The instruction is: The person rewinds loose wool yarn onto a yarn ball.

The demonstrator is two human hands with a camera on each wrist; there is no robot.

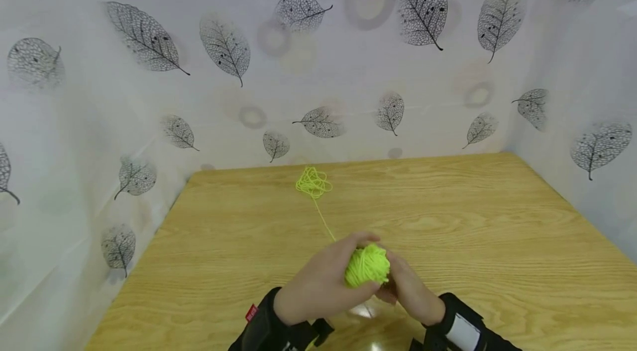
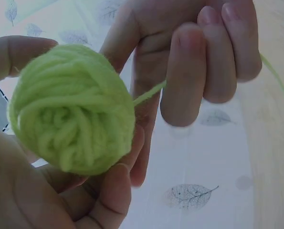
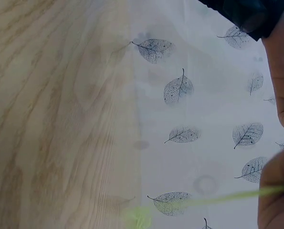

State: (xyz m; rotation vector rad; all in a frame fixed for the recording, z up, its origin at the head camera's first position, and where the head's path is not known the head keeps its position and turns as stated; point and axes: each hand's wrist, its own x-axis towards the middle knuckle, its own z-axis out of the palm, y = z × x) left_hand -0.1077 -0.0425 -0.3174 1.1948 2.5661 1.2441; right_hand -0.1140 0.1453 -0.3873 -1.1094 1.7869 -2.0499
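Note:
A bright yellow-green ball of yarn (image 1: 367, 266) is held between the thumb and fingers of my left hand (image 1: 323, 284). In the left wrist view, the ball (image 2: 70, 114) shows its wound strands up close. Beside it my right hand (image 2: 199, 62) has its fingers curled round the yarn strand (image 2: 150, 93), which runs from the ball into those fingers and out the far side. In the head view the right hand (image 1: 410, 290) is partly hidden behind the ball. The right wrist view catches the strand (image 3: 227, 196) stretched and blurred, with hand parts at the right edge.
A loose heap of the same yarn (image 1: 313, 182) lies near the back edge of the wooden table (image 1: 473, 213), joined by a strand to the hands. White leaf-print sheeting (image 1: 318, 80) rises behind and at both sides. Black bands wrap both wrists.

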